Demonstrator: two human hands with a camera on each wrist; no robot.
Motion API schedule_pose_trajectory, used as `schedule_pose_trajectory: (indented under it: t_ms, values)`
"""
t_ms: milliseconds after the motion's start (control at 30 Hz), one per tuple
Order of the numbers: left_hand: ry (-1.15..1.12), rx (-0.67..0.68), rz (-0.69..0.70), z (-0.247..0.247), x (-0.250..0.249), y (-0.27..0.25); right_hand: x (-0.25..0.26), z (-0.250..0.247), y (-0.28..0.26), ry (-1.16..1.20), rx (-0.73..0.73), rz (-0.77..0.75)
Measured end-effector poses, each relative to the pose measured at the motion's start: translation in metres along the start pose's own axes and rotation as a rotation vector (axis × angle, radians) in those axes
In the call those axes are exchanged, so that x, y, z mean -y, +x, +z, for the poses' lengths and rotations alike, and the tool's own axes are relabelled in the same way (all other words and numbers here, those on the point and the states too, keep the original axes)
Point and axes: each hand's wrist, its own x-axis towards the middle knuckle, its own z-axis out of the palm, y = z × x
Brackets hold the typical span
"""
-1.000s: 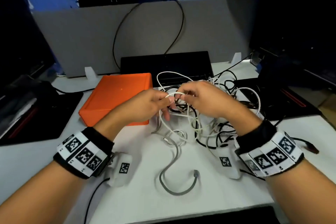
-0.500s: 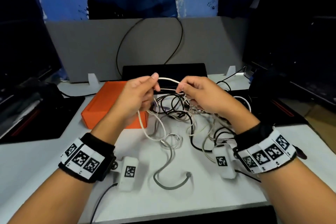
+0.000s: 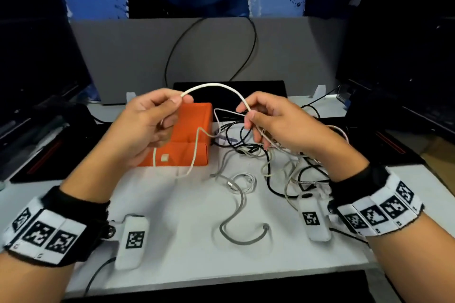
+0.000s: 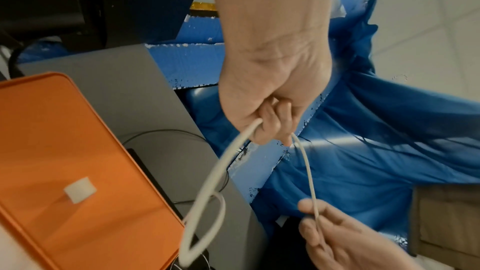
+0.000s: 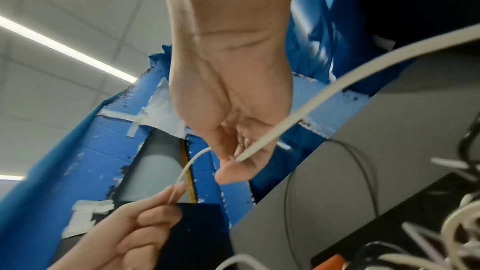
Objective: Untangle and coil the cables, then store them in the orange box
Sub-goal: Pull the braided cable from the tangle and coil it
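Both hands are raised above the table and hold one white cable (image 3: 216,86) that arches between them. My left hand (image 3: 157,118) pinches it between thumb and forefinger, and a loop with a small white plug (image 3: 164,157) hangs below it in front of the orange box (image 3: 194,128). My right hand (image 3: 268,118) grips the cable's other side, which trails down into a tangle of white and black cables (image 3: 266,155) on the table. In the left wrist view the white cable (image 4: 306,163) runs from my left hand down to my right. The orange box (image 4: 78,171) has its lid closed.
A grey cable (image 3: 236,226) lies in an S-curve near the front of the white table (image 3: 172,204). A black flat device (image 3: 229,88) sits behind the box against a grey partition (image 3: 147,56). Dark equipment stands on both sides, and a black cable (image 3: 246,56) loops up the partition.
Both hands rose from the tangle and moved apart, drawing a length of the white cable out into an arch. The head view tilted upward.
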Motion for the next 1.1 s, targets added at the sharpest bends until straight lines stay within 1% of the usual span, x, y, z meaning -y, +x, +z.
schedule_pose_trajectory:
  t_ms: [67, 100, 133, 200, 233, 267, 333, 367, 400, 433, 500, 533, 600, 633, 700, 767, 800, 833, 900, 967, 1000, 1033, 1100]
  values:
    - [0.018, -0.081, 0.023, 0.007, 0.002, 0.000, 0.007, 0.012, -0.003, 0.035, 0.034, -0.029]
    - [0.042, -0.099, 0.003, 0.012, 0.003, -0.001, 0.008, 0.015, -0.004, 0.035, 0.027, -0.047]
    - [0.077, -0.100, -0.043, 0.014, 0.001, 0.000, 0.011, 0.014, -0.004, 0.021, -0.010, -0.063]
    - [0.115, -0.054, -0.157, 0.013, -0.003, -0.002, 0.012, 0.000, -0.004, -0.076, -0.128, -0.108]
    - [0.104, -0.014, -0.181, 0.009, -0.008, -0.004, 0.008, -0.012, -0.002, -0.129, -0.194, -0.124]
    - [0.066, 0.024, -0.180, 0.002, -0.012, -0.006, 0.003, -0.025, 0.000, -0.165, -0.268, -0.121]
    - [-0.080, 0.089, -0.148, -0.011, -0.021, -0.008, -0.010, -0.051, 0.003, -0.207, -0.434, -0.073]
    - [-0.164, 0.103, -0.123, -0.015, -0.024, -0.009, -0.016, -0.062, 0.004, -0.222, -0.493, -0.050]
    - [-0.223, 0.101, -0.089, -0.016, -0.026, -0.010, -0.020, -0.068, 0.003, -0.253, -0.502, -0.016]
    - [-0.245, 0.084, -0.046, -0.015, -0.026, -0.010, -0.018, -0.070, 0.001, -0.321, -0.464, 0.025]
    - [-0.202, 0.055, 0.048, -0.004, -0.025, -0.010, -0.004, -0.057, -0.004, -0.500, -0.347, 0.096]
    - [-0.166, 0.057, 0.087, 0.005, -0.025, -0.011, 0.006, -0.045, -0.008, -0.530, -0.306, 0.071]
    - [-0.100, 0.056, 0.144, 0.025, -0.024, -0.013, 0.029, -0.014, -0.016, -0.437, -0.213, -0.051]
    - [-0.066, 0.051, 0.176, 0.033, -0.023, -0.014, 0.036, -0.001, -0.019, -0.369, -0.135, -0.095]
    - [0.060, 0.020, 0.261, 0.041, -0.024, -0.016, 0.042, 0.014, -0.023, -0.287, 0.068, -0.113]
    - [0.202, -0.013, 0.327, 0.043, -0.024, -0.016, 0.040, 0.013, -0.024, -0.384, 0.237, -0.146]
    - [0.228, -0.027, 0.333, 0.042, -0.024, -0.014, 0.038, 0.010, -0.024, -0.447, 0.300, -0.141]
    - [0.217, -0.039, 0.320, 0.039, -0.023, -0.012, 0.035, 0.009, -0.023, -0.513, 0.366, -0.103]
    - [0.174, -0.051, 0.286, 0.034, -0.023, -0.006, 0.025, 0.014, -0.019, -0.628, 0.537, 0.029]
    - [0.175, -0.033, 0.255, 0.033, -0.020, -0.001, 0.015, 0.031, -0.015, -0.761, 0.697, 0.152]
    - [0.189, -0.016, 0.243, 0.035, -0.019, 0.000, 0.009, 0.041, -0.013, -0.835, 0.736, 0.171]
    - [0.207, 0.000, 0.232, 0.037, -0.018, 0.001, 0.002, 0.050, -0.011, -0.909, 0.760, 0.155]
    - [0.273, 0.035, 0.197, 0.039, -0.015, 0.000, -0.010, 0.060, -0.004, -1.005, 0.758, 0.097]
